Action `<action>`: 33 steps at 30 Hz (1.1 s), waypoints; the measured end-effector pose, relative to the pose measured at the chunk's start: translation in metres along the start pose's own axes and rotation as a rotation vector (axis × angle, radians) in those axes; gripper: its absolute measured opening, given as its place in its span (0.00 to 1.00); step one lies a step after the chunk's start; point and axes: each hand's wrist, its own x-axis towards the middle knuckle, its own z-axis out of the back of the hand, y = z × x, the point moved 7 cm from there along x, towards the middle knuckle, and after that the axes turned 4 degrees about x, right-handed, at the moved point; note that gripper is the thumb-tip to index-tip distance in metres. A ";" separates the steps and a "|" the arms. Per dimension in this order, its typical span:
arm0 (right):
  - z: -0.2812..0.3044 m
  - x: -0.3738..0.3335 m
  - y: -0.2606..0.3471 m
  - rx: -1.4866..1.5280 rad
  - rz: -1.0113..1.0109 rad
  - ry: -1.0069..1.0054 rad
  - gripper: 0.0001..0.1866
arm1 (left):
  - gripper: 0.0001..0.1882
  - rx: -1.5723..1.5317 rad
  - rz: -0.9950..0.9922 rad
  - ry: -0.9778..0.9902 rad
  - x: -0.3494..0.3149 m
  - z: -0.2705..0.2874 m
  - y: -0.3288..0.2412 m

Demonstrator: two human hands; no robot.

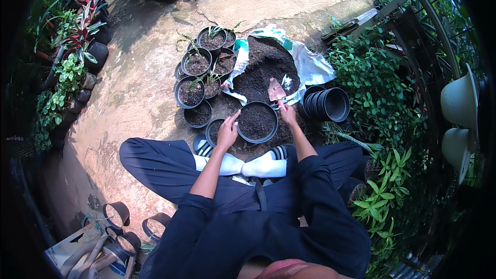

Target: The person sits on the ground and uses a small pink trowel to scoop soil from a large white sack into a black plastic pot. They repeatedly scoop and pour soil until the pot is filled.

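In front of my crossed legs stands a round black pot filled with dark soil. My left hand lies against its left rim, fingers stretched out and holding nothing. Wrapped round the handle of a hand trowel, my right hand is beside the pot's right rim. The trowel's reddish blade points away from me over the dark soil in an opened white sack. A smaller black pot sits partly hidden behind my left hand.
Left of the sack, several black pots hold soil, some with small spiky plants. Nested empty pots lie to the right, near leafy bushes. More pots and wooden-handled tools are at the lower left. Pale hats hang far right.
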 end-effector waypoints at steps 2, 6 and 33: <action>-0.005 0.021 -0.008 0.016 -0.019 0.041 0.22 | 0.29 -0.042 -0.002 0.009 0.001 -0.001 -0.004; -0.013 0.051 0.013 0.109 0.020 0.131 0.21 | 0.28 -0.056 0.000 0.004 0.000 0.005 -0.009; 0.121 -0.171 0.077 0.222 0.114 0.144 0.17 | 0.29 -0.130 -0.018 -0.011 0.001 -0.001 -0.003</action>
